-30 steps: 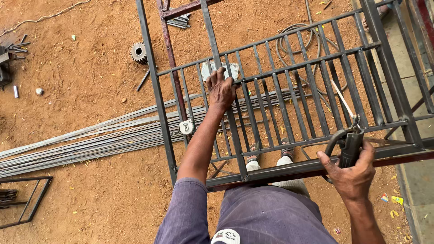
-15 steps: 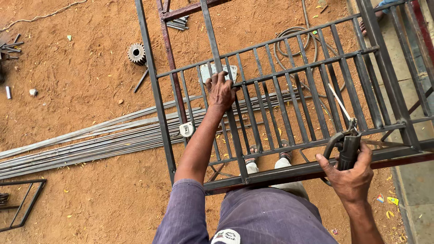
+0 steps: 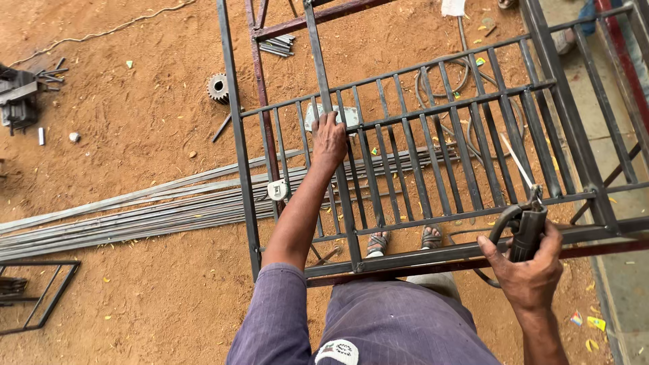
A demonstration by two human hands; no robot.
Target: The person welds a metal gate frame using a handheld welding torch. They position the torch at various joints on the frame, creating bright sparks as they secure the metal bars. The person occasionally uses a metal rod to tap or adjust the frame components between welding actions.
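Metal grille and welding electrode holder, each in one hand.

The dark steel grille [image 3: 433, 169] fills the centre and right of the frame, lying flat and raised above the sandy ground, its thin upright bars crossed by horizontal rails; the left hand [image 3: 329, 140] grips one bar near upper centre. At lower right, the right hand [image 3: 526, 276] is wrapped around a black electrode holder [image 3: 526, 230], whose thin pale rod [image 3: 516, 162] angles toward the upper left over the bars.

Long steel strips [image 3: 135, 213] bundled flat on sandy ground [image 3: 135, 101], running left to right. Toothed gear [image 3: 218, 87] on ground above strips. Small black frame [image 3: 37, 297] at lower left. Dark machine part [image 3: 17, 101] at left edge. Coiled cable [image 3: 443, 81] on ground at upper right.
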